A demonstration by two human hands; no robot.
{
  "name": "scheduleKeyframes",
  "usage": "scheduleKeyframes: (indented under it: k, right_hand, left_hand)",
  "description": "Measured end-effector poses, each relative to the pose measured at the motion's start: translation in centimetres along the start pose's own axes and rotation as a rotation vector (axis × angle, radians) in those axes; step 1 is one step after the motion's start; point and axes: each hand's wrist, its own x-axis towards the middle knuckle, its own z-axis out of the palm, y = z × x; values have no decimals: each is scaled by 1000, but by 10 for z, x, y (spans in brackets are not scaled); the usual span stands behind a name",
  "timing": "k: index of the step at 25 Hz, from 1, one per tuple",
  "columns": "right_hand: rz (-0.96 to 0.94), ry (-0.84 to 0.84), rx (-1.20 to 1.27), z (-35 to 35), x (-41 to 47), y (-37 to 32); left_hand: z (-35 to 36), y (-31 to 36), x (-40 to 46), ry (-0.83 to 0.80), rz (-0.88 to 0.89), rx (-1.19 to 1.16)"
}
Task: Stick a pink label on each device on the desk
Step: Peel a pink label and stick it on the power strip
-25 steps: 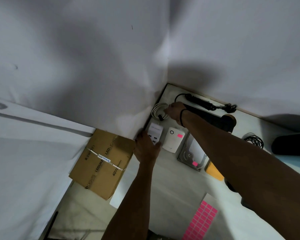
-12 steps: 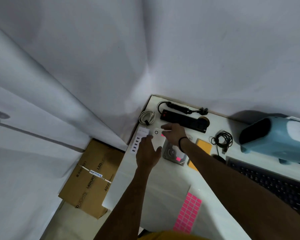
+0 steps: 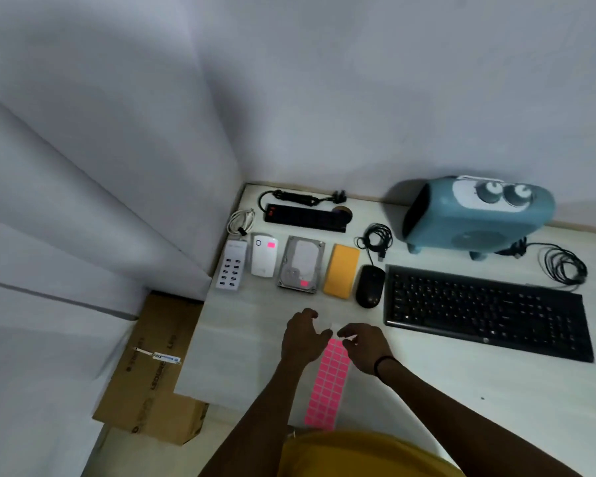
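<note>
Head view, two hands (image 3: 334, 342), one label sheet (image 3: 327, 387), two labelled devices (image 3: 283, 265)

Label sheet (image 3: 327, 383): we saw a pink grid.
Keyboard (image 3: 486, 311): we saw black.
Heater (image 3: 475, 211): we saw blue.
Case (image 3: 341, 275): we saw yellow.

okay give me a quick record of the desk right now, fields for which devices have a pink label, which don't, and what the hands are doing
labelled: white plug-in unit; hard drive
unlabelled: USB charging hub; yellow device; mouse; keyboard
unclear: power strip, heater
label sheet: flat on the desk, near edge
left hand: at the sheet's top end
right hand: pinching at the sheet's top
</note>
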Motion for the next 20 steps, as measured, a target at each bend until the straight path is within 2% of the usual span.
scheduleKeyframes:
  k: [5,12,17,20]
  right_hand:
    - [21,-189,-256,14,-26,32]
    - [-53,-269,-446,15,-33,39]
    - [-60,-284,-419,13,-31,41]
    - [-41,-245,-277,13,-29,41]
  left_hand:
    - [35,-2,-17,-116,-136,-27]
    - [53,5,-32,-93,-289,-140]
    - [54,6,-34,-63,-288,-200]
    - [57,6,-39,-90,-290,-293]
